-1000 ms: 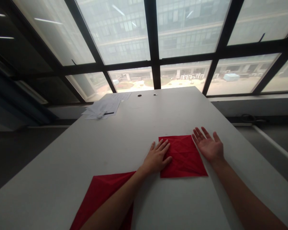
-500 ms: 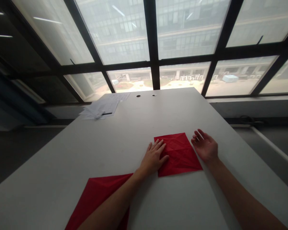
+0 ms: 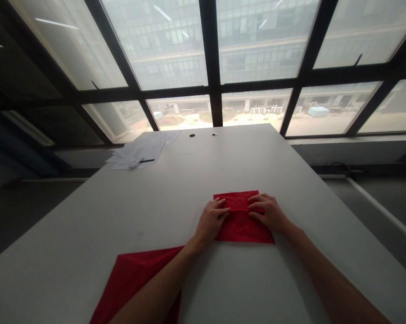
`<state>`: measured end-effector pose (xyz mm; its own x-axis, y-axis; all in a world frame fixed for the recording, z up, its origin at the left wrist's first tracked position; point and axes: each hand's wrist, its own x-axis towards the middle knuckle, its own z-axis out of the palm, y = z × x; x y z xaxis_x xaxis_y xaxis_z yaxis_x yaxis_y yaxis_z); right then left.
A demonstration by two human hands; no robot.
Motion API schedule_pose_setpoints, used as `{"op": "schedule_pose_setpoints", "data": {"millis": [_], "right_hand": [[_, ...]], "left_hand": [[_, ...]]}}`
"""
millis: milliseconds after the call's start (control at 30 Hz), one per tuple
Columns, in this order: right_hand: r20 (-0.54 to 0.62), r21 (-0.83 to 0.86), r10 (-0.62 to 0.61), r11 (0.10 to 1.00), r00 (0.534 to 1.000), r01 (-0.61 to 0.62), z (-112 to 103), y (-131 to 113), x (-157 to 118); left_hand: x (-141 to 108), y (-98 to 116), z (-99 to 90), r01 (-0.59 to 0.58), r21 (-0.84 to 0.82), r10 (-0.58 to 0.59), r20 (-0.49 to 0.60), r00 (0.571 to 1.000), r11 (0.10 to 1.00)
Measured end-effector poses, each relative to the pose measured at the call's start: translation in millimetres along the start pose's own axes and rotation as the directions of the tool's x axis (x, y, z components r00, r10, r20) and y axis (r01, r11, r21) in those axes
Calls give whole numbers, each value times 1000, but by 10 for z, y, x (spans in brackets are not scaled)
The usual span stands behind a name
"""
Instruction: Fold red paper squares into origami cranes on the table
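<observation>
A thin red folded sheet (image 3: 241, 228), creased and roughly square, lies flat on the white table; I cannot tell whether it is cloth or paper. My left hand (image 3: 213, 219) rests over its left edge, fingers stretched forward and slightly apart. Over the right edge lies my right hand (image 3: 268, 212), its fingers bent a little, spread, and touching the upper right part. Both palms cover parts of the side edges. A larger red sheet (image 3: 135, 274) lies at the near left, partly hidden under my left forearm and cut off by the frame's bottom.
Loose printed papers (image 3: 142, 148) with a small dark strip lie at the far left of the white table (image 3: 176, 189). Two round holes (image 3: 192, 135) are near its far edge. Beyond stand large windows with dark frames (image 3: 215, 67).
My right hand has come left from beside the folded sheet onto its right side. My left hand stays on the left side, thumb and fingers drawn a little closer.
</observation>
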<state>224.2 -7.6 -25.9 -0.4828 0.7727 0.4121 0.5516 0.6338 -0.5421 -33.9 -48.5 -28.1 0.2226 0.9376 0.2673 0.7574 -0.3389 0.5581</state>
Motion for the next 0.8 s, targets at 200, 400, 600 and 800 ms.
{"op": "schedule_pose_setpoints", "data": {"millis": [200,400,600,800], "right_hand": [[-97,-46,26,998,995,-30,19,102,22],[-178,-107,85,989,980,-105,33,198,14],[-370,-130,213,952,904,-277,30,233,26],[-385,-175,230,933,894,-315,132,-176,55]], "left_hand": [[55,-23,-119,-82,24,84,-97,992,996],[80,-78,-179,-52,1,52,-147,988,999],[80,-107,-155,-10,-19,6,-209,978,1000],[70,-19,-154,41,32,-31,-251,968,999]]}}
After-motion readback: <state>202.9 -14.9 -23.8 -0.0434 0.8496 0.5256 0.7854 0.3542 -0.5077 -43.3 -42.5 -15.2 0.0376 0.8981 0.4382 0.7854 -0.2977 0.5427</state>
